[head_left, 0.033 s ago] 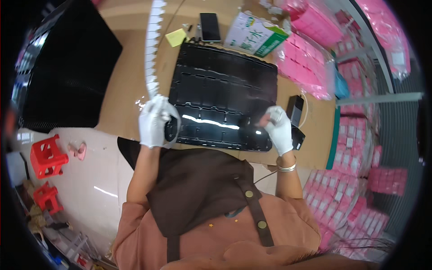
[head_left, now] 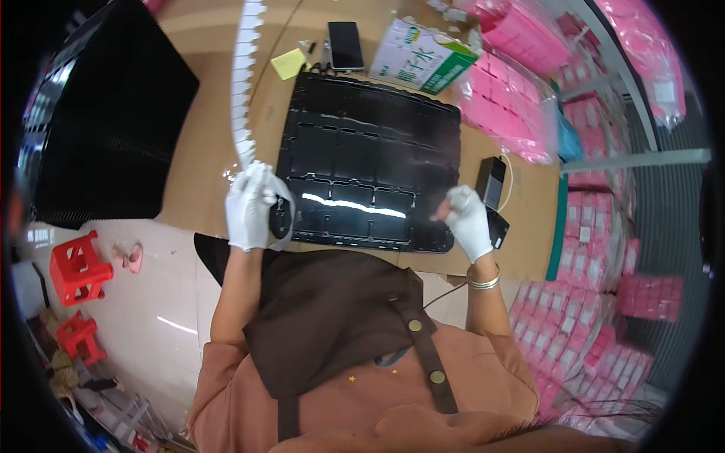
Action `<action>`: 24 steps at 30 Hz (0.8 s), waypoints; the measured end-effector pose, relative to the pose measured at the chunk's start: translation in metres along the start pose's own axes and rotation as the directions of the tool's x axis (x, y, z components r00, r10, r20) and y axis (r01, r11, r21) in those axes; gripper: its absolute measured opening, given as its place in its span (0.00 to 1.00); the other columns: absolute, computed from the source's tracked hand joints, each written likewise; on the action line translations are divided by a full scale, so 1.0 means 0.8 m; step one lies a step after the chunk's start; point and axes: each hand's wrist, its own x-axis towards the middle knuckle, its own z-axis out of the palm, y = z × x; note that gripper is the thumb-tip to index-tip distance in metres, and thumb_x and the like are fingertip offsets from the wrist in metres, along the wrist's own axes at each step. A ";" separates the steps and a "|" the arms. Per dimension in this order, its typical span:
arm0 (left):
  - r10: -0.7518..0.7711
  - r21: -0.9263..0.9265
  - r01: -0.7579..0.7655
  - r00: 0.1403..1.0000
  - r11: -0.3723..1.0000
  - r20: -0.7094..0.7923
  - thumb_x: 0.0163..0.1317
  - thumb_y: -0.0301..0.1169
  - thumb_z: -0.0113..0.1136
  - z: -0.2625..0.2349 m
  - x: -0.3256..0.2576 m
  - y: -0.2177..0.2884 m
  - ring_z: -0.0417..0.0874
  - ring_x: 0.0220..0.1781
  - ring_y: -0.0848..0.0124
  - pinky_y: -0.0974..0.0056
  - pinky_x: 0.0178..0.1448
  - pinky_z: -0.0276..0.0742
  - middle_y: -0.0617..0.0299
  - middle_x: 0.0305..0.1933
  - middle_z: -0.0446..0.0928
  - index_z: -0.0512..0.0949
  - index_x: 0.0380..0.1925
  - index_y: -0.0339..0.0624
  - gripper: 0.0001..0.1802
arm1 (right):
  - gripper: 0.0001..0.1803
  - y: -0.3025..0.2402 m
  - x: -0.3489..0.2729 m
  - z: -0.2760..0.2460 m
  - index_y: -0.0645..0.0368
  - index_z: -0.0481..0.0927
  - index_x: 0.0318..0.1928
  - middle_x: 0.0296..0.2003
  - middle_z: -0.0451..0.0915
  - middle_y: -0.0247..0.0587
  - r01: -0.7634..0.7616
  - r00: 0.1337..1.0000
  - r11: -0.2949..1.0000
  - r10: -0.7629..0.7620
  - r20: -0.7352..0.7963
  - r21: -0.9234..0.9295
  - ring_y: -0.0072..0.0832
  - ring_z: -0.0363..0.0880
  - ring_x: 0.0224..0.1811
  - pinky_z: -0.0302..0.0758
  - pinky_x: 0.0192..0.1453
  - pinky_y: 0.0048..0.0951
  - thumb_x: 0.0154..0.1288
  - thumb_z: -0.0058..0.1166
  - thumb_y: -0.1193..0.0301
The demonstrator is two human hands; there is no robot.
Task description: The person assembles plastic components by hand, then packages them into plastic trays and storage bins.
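My left hand, in a white glove, is closed on a long white strip with a notched edge, like a strip of labels. The strip runs away from me to the far edge, and a loop of it hangs beside my fingers. Under and beside that hand lies a black moulded plastic tray, flat on the table, with ribs and recesses. At the tray's near right corner my right hand, also gloved, has its fingers curled together with bare fingertips showing. Whether it pinches something small cannot be made out.
A large black panel stands at the left. Beyond the tray lie a yellow note, a phone and a white-green carton. Pink bagged packs and a black power adapter sit right. Red stools stand on the floor.
The whole view has shifted slightly. My left hand and the strip are a little farther left; my right hand is slightly farther right relative to the tray.
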 end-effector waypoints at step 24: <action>0.143 0.669 -0.132 0.989 0.731 0.040 0.59 0.31 0.63 -0.049 0.015 0.077 0.68 0.21 0.85 0.77 0.25 0.61 0.69 0.27 0.76 0.81 0.36 0.37 0.09 | 0.02 -0.108 0.138 -0.045 0.62 0.78 0.32 0.27 0.80 0.35 0.316 0.847 0.945 -0.240 -0.475 0.087 0.21 0.76 0.30 0.73 0.38 0.23 0.61 0.54 0.76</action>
